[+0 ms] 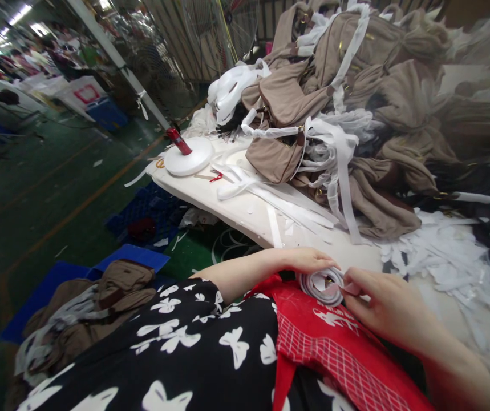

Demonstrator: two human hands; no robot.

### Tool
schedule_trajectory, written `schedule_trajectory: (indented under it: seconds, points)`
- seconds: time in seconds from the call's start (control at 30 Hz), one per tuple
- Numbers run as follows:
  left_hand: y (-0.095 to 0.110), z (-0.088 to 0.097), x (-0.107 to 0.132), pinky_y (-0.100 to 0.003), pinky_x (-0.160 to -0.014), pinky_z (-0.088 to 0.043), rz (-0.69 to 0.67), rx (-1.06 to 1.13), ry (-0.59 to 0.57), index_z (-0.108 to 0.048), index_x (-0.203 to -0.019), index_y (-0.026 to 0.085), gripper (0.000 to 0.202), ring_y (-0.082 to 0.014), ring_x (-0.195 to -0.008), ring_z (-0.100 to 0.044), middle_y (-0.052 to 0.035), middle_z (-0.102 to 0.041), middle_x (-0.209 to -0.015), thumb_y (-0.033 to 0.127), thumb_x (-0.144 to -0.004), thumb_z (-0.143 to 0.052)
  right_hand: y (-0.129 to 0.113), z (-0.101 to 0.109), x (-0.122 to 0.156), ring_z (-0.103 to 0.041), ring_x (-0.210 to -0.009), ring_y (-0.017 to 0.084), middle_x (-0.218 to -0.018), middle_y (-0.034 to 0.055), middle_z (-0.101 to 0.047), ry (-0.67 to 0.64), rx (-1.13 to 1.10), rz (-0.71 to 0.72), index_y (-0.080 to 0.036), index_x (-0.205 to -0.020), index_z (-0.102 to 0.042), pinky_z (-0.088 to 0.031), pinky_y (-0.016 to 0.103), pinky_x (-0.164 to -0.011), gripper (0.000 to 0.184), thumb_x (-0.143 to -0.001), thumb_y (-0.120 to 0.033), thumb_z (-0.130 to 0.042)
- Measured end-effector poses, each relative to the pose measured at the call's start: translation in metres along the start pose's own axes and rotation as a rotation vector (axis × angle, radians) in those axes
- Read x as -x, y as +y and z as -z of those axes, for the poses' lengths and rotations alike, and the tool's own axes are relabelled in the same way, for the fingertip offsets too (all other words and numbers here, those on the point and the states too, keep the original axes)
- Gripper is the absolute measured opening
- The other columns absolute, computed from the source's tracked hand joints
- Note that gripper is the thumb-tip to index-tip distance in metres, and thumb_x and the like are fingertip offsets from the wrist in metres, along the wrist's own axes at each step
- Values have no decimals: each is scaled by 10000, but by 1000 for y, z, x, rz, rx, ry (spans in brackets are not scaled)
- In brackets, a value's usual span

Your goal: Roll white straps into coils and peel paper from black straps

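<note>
A coil of white strap (325,285) sits at the near edge of the white table (245,212), just above my red apron. My left hand (308,260) curves over the top of the coil, fingers bent around it. My right hand (377,302) pinches the coil's right side between thumb and fingers. Both hands are closed on the same roll.
A big heap of tan bags (356,97) tangled with white straps (334,142) fills the table's far side. White scraps (437,257) litter the right. A white disc with a red handle (187,154) stands at the far left corner. Blue bins with bags (99,297) sit on the green floor.
</note>
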State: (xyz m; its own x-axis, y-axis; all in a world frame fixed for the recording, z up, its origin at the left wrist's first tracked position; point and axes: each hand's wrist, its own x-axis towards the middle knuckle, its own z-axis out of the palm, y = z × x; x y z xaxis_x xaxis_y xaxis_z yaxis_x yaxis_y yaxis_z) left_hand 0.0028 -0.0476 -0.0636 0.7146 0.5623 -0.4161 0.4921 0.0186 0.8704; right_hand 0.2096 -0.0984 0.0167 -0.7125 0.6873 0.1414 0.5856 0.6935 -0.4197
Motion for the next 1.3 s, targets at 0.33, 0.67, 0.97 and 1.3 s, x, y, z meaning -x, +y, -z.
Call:
schedule_trajectory:
  seconds: [0.33,0.67,0.97,1.3]
  points:
    - [1,2,2,-295,-1090,-432,2,32,-5,-618,-1351,137,487,-199,-1218,-613,-78,-653,-1351,410,-1052,-348,0,-10,17,-577,-500,133,-595,-57,-591,129,88,-50,-251,-736,-480,-373,267,-523,98,-813,-217,-530]
    - [-2,-5,-6,-272,-953,-497,11,110,46,-690,-1228,119,420,-192,-1026,-666,-74,-733,-1149,407,-993,-496,17,-44,13,-644,-546,180,-623,-21,-656,155,71,-178,-244,-734,-562,-380,293,-537,126,-852,-262,-523]
    - [25,-10,8,-207,-820,-470,-210,27,88,-718,-835,111,316,-136,-831,-612,-38,-690,-851,297,-976,-505,53,-64,7,-632,-638,196,-694,34,-716,297,-618,-663,-211,-754,-721,-476,298,-614,318,-799,-520,-663]
    - [15,-25,-1,-226,-767,-456,-114,104,143,-730,-852,118,381,-138,-782,-597,-27,-690,-811,427,-971,-542,59,-100,1,-551,-564,170,-642,40,-667,143,-1189,-881,-184,-675,-638,-441,287,-530,481,-617,-652,-733]
